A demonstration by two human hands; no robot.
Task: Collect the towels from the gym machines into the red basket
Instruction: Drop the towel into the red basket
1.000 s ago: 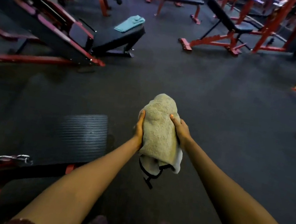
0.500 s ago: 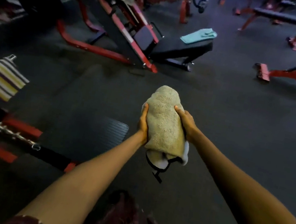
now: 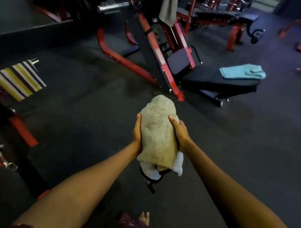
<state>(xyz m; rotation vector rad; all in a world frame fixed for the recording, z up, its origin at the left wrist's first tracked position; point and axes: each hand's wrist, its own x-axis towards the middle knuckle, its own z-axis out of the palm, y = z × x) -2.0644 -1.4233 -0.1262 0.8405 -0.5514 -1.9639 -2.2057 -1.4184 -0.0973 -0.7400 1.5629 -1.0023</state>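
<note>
Carrying step: left hand (image 3: 138, 131) and right hand (image 3: 178, 135), fingers clamped on a bundled beige towel (image 3: 157, 132) above the floor. Red basket unseen; next, likely the turquoise towel (image 3: 243, 71) on its bench.

Gym floor, red-framed weight machine (image 3: 156, 42), padded black bench (image 3: 219, 81), dark, probably rubber flooring (image 3: 85, 123)

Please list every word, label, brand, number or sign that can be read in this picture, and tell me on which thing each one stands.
None can be read.
The pale patches on the red machine frame may be stickers, but they are too blurred to read.
The beige towel, the teal towel, the striped towel and the grey hanging towel show no print.
</note>
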